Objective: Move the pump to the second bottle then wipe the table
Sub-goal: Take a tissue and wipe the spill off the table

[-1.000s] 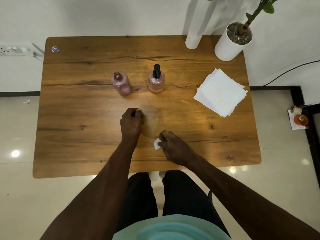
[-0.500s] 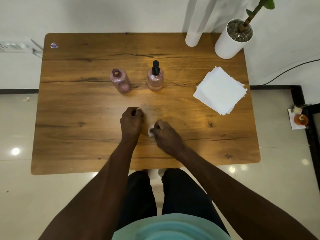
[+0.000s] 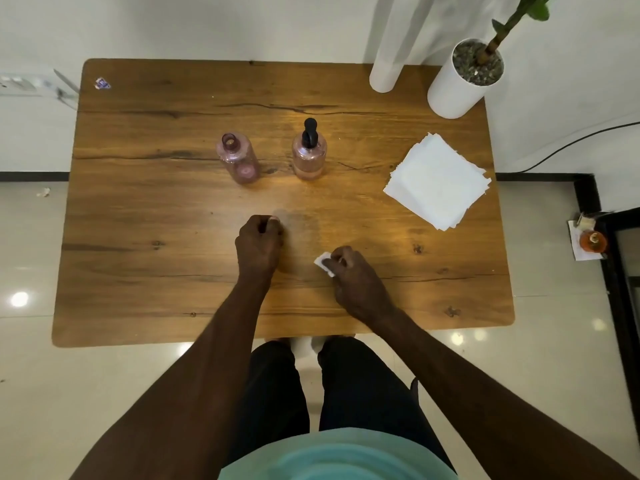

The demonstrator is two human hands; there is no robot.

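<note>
The pump [image 3: 309, 132] already stands in the neck of the right-hand bottle [image 3: 309, 158], upright on the far half of the tabletop [image 3: 138, 209]; the open-necked bottle [image 3: 238, 163] stands just beside it to the left, so the swap looks done and wiping is the step in hand.

The thing that matters now is the crumpled white tissue [image 3: 323, 264], held in the grip of the right hand [image 3: 356, 282], whose fingers curl round it and press it to the wood near the front middle of the tabletop. From that grip a dull smear [image 3: 298, 221] lies to the far left (a faint, greyish patch, hard to make out at its edges), between the two hands and closer to the left hand [image 3: 259, 242]. The left hand rests as a closed fist on the tabletop, just left of the patch; whether it holds anything I cannot tell.

My reading is that the coming stroke must carry the tissue away from the body and leftward, across the patch, with the left fist as the obstacle at the end of the sweep.

A stack of white napkins [image 3: 438, 181] lies well apart to the right, and a white plant pot [image 3: 457, 88] stands at the far right corner.
</note>
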